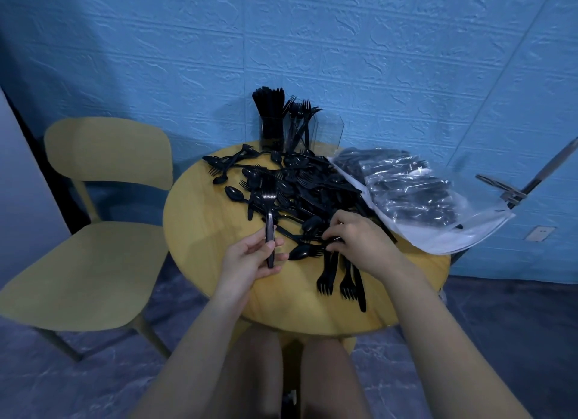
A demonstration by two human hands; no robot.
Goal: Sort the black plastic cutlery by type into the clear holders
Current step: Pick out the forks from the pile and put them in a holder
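Mid-sort. Left hand (pixel 250 259) pinched a fork (pixel 269 218) upright by its handle; right hand (pixel 353 240) fingers curled into the cutlery pile (pixel 300 190). Next, likely: carry fork to the fork holder (pixel 300 131) at table's (pixel 200 225) rear.

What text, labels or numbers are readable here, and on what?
None can be read.
Plastic bags of cutlery: a small pale patch on one, too blurred to tell if it is print.
Wall plate low on the blue wall: no legible marking.
Fork held by the left hand: no embossing visible.
Clear holders: no labels seen.
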